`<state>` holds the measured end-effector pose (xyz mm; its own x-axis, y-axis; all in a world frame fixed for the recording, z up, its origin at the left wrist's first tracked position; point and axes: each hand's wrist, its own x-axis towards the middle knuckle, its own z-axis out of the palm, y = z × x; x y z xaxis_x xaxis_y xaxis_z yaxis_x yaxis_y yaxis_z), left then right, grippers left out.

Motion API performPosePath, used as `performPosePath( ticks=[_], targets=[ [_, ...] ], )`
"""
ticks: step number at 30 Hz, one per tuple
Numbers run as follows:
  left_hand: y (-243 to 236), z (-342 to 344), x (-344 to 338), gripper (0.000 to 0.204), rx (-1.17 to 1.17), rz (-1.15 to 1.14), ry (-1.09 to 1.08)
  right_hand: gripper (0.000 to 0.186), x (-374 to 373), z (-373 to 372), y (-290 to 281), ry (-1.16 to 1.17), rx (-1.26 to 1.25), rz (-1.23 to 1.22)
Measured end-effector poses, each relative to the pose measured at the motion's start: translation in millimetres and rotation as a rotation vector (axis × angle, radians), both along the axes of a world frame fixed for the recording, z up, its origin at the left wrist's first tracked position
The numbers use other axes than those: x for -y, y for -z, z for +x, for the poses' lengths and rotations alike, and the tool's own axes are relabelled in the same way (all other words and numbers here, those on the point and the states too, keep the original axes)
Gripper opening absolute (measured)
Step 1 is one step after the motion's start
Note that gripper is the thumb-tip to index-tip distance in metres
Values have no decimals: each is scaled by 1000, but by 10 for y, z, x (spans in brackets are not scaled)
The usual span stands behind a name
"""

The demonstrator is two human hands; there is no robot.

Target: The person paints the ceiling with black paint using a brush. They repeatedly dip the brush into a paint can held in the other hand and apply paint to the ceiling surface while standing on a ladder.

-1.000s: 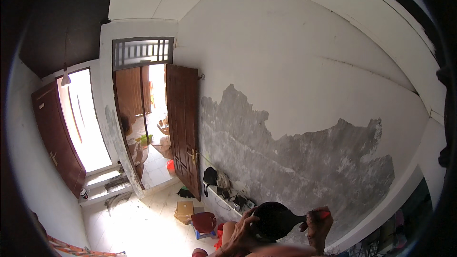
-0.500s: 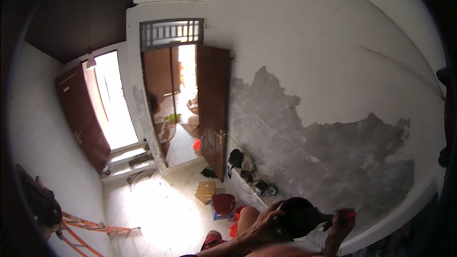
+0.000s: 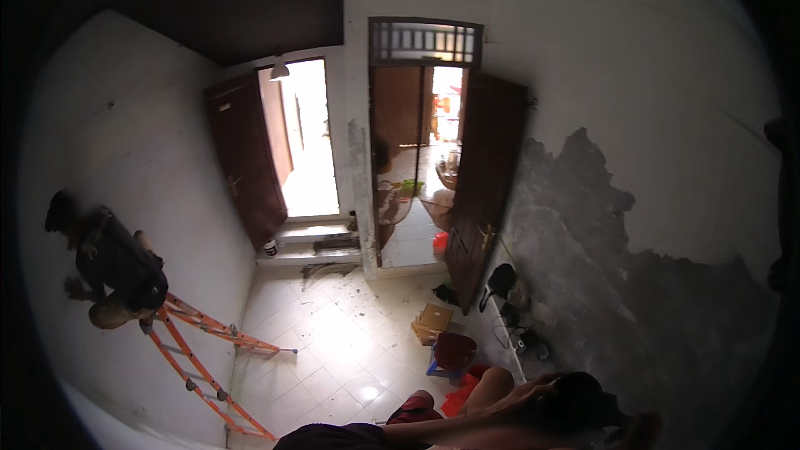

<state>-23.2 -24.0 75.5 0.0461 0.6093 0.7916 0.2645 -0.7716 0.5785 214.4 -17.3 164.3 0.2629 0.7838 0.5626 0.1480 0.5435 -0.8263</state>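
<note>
My left hand [image 3: 543, 389] is closed over the near side of a black rounded thing [image 3: 581, 396] at the lower right; its exact kind cannot be made out. The forearm reaches in from the lower edge, across my bent knee. My right hand [image 3: 637, 431] is in deep shadow at the narrow end of the black thing, where it appears closed; its fingers are hard to see. Both hands are close to the wall, whose grey bare patch [image 3: 575, 283] shows beyond them.
Another person [image 3: 125, 262] is up on an orange ladder [image 3: 192, 367] at the left wall. A dark red and blue stool [image 3: 454, 354], cardboard [image 3: 432, 322] and a red cloth [image 3: 462, 392] are near my knee. Bags and cables line the right ledge [image 3: 500, 325]. An open brown door [image 3: 483, 192] stands ahead.
The view has swung left, so the room sits further right and the person on the ladder shows more fully. My hands and the black thing are now lower right and darker.
</note>
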Motion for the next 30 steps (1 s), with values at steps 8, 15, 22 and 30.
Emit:
performPosePath(
  ticks=[8,15,22,30],
  targets=[
    [186,-80,-34,94,-38,-63,-105,33,-153,37,276,39,-50,-244],
    [347,-160,-52,94,-239,-268,-279,20,-292,117,505,182,-136,-263],
    [-104,-43,-201,101,-17,-41,-121,23,-48,66,70,58,-57,54],
    [-100,96,-297,108,7,55,-126,19,-9,121,-59,45,-369,-163]
  ],
)
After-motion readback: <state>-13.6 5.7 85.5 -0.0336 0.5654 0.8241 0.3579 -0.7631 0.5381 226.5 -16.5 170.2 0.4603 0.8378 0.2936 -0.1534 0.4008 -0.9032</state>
